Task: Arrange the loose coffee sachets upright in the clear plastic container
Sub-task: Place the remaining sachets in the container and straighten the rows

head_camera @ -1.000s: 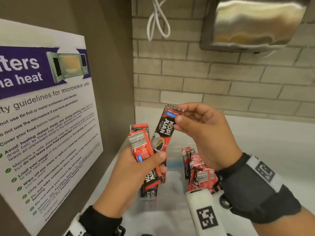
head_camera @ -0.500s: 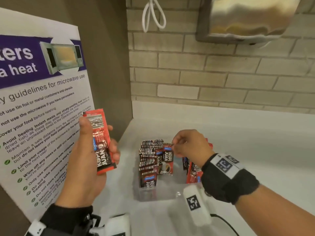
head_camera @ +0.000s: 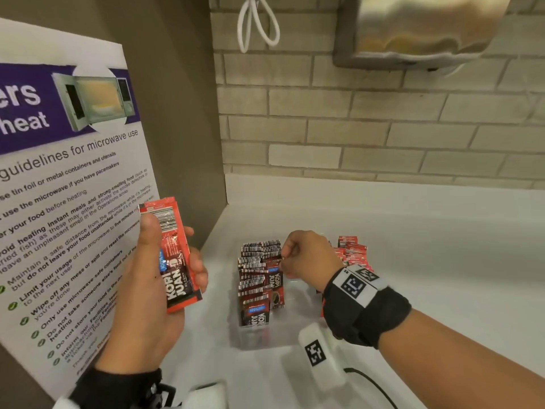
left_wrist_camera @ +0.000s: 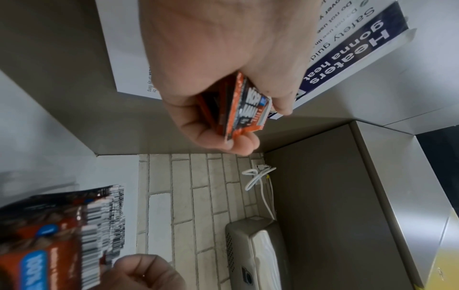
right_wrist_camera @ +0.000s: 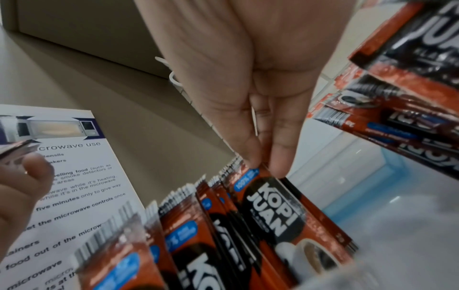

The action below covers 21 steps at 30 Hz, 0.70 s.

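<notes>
My left hand (head_camera: 165, 270) holds a small stack of red Kopi Juan sachets (head_camera: 174, 255) upright near the poster, thumb across the front; the left wrist view shows the stack (left_wrist_camera: 244, 109) edge-on between thumb and fingers. My right hand (head_camera: 306, 261) is lowered over the clear plastic container (head_camera: 265, 335) and pinches the top of one sachet (right_wrist_camera: 275, 212) at the right end of a row of upright sachets (head_camera: 256, 278). A second group of sachets (head_camera: 352, 253) stands in the container's right side, partly hidden by my right wrist.
A microwave guideline poster (head_camera: 67, 202) leans on the brown side panel at left. The brick wall (head_camera: 368, 128) carries a steel dispenser (head_camera: 418, 28) and a white cable loop (head_camera: 256, 22). The white counter (head_camera: 442, 261) spreads to the right.
My right hand has carried the single sachet from chest height down into the container's left row. My left hand has moved left and up with its stack, away from the container.
</notes>
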Motion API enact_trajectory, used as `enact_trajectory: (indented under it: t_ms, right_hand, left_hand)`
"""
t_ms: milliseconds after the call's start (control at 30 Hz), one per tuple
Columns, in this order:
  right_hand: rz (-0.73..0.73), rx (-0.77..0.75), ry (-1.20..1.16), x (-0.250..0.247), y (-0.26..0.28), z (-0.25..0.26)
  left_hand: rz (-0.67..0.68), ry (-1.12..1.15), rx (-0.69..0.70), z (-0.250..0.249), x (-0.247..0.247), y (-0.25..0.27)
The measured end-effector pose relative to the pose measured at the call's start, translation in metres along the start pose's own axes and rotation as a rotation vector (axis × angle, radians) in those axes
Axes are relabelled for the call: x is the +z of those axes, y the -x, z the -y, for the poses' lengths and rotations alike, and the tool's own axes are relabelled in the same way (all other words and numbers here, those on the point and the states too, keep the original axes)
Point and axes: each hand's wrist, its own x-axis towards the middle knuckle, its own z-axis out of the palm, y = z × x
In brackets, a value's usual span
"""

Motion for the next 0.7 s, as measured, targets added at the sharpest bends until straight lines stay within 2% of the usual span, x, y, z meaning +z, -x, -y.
enact_trajectory:
  t_ms: [133, 367, 500, 600, 700]
  right_hand:
    - [0.044, 0.026, -0.038, -0.002, 0.003, -0.002]
    - [0.064, 0.021, -0.004, -0.007, 0.008, -0.003]
    - [0.003, -0.046, 0.032, -0.018, 0.01, 0.008]
    - [0.018, 0.025, -0.157, -0.026, 0.015, 0.018]
    - [0.208, 0.254, -0.516, -0.024, 0.023, 0.017]
  left_hand:
    - [0.019, -0.025, 0.021, 0.004, 0.001, 0.0]
    - [0.016, 0.061, 0.007, 0.007, 0.012, 0.004]
    - [0.02, 0.051, 0.001, 0.007, 0.013, 0.005]
    - [0.008, 0.037, 0.005, 0.007, 0.01, 0.004]
    - [0.007, 0.064, -0.034, 0.008, 0.008, 0.003]
